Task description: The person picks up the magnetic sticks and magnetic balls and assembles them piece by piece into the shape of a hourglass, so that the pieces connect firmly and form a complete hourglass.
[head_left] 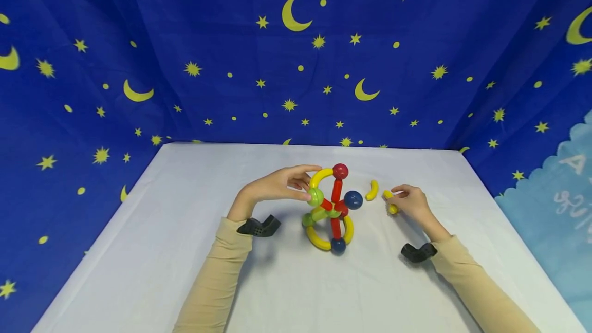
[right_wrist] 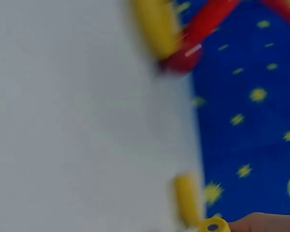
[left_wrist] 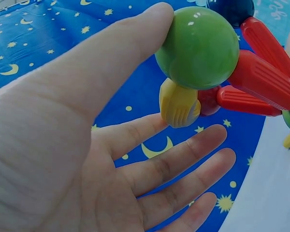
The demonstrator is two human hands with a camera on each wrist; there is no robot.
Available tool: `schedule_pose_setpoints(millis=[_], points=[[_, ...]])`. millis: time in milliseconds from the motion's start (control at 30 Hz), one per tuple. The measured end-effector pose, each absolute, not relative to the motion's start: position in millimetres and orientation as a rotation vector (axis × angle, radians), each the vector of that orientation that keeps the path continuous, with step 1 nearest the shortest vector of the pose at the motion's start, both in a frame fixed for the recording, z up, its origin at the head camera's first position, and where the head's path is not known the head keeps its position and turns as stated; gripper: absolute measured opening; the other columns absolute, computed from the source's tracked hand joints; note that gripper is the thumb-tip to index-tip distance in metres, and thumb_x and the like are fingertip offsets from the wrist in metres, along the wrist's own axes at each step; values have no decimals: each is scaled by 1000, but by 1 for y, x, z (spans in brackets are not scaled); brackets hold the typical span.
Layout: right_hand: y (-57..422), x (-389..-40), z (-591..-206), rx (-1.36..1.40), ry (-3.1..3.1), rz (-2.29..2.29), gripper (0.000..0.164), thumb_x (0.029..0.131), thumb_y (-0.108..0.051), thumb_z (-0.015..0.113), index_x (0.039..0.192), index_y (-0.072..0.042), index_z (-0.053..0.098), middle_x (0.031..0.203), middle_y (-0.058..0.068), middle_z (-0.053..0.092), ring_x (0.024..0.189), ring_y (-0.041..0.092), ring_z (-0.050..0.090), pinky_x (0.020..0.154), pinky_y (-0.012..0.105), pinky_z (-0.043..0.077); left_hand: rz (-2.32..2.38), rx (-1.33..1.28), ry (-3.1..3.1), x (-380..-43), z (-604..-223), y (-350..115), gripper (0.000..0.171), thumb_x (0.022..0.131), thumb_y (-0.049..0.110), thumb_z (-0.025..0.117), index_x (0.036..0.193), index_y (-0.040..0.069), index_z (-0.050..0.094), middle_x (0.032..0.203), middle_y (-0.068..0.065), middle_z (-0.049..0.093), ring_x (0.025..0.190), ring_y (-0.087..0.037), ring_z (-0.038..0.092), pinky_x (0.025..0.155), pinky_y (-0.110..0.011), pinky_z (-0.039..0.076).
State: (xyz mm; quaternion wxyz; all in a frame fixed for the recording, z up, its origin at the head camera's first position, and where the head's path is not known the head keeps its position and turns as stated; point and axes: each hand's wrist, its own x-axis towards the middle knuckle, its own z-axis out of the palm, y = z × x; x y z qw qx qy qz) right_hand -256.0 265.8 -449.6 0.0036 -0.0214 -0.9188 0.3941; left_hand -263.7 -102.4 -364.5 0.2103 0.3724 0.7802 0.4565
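A magnetic ball-and-rod model point(head_left: 336, 215) stands on the table, with red, green and yellow rods joined by coloured balls. My left hand point(head_left: 283, 184) is at its upper left side. The left thumb presses the green ball point(left_wrist: 198, 48), and the index fingertip touches the yellow curved rod point(left_wrist: 179, 104) beside it. The other left fingers are spread and fairly straight. To the right of the model, my right hand point(head_left: 411, 203) pinches a yellow curved rod point(head_left: 393, 209) low over the table. Its fingers cover the middle of that rod. Only a fingertip shows in the right wrist view.
Another yellow curved rod point(head_left: 372, 190) lies on the white tabletop point(head_left: 296, 292) between the model and my right hand. A blue cloth point(head_left: 240, 35) with moons and stars hangs behind the table. Each wrist carries a black mount point(head_left: 418, 252).
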Motion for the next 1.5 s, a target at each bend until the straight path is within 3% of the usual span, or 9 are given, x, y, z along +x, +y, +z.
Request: schedule_pose_setpoints(millis=[133, 267, 367, 633, 933, 1367, 1500], points=[[252, -252, -423, -146, -2802, 1622, 49, 88, -15, 63, 128, 10, 50, 91, 4, 61, 67, 1, 59, 66, 23, 56, 1261, 1040, 2172, -263, -364, -103, 69, 88, 13, 67, 148, 11, 33, 122, -16, 60, 109, -23, 59, 102, -42, 46], [231, -247, -392, -111, -2684, 1910, 54, 90, -19, 63, 134, 7, 44, 91, -9, 59, 76, 0, 61, 72, 22, 56, 1264, 1037, 2173, -262, -363, -104, 69, 88, 13, 67, 148, 12, 33, 122, -16, 60, 109, -22, 59, 102, -39, 47], [214, -242, -373, -81, -2607, 2038, 52, 90, -17, 64, 133, 6, 44, 90, -12, 60, 79, 2, 61, 73, 21, 56, 1265, 1042, 2172, -262, -363, -104, 68, 88, 13, 67, 147, 12, 34, 122, -16, 60, 109, -23, 59, 102, -40, 47], [182, -230, -340, 4, -2595, 2045, 46, 90, -15, 62, 129, 4, 47, 88, -8, 59, 74, 5, 62, 71, 24, 57, 1263, 1041, 2171, -262, -362, -102, 69, 87, 13, 68, 147, 11, 34, 121, -17, 60, 108, -23, 59, 103, -44, 46], [173, -225, -339, 18, -2660, 1947, 45, 88, -14, 63, 127, 5, 50, 100, 4, 52, 78, 8, 59, 69, 27, 58, 1271, 1049, 2157, -264, -364, -103, 69, 87, 13, 67, 147, 11, 33, 122, -17, 60, 109, -23, 59, 103, -44, 46], [175, -222, -347, 16, -2696, 1984, 45, 89, -17, 64, 126, 5, 51, 93, -1, 55, 78, 8, 57, 67, 25, 56, 1273, 998, 2162, -262, -364, -102, 68, 88, 13, 67, 146, 12, 34, 124, -16, 59, 112, -25, 56, 104, -42, 45], [178, -227, -351, 6, -2696, 1926, 47, 92, -27, 61, 127, 4, 52, 99, 1, 57, 79, 8, 56, 67, 24, 56, 1266, 987, 2169, -262, -363, -102, 68, 88, 15, 67, 147, 11, 33, 129, -15, 56, 118, -27, 53, 106, -42, 43]])
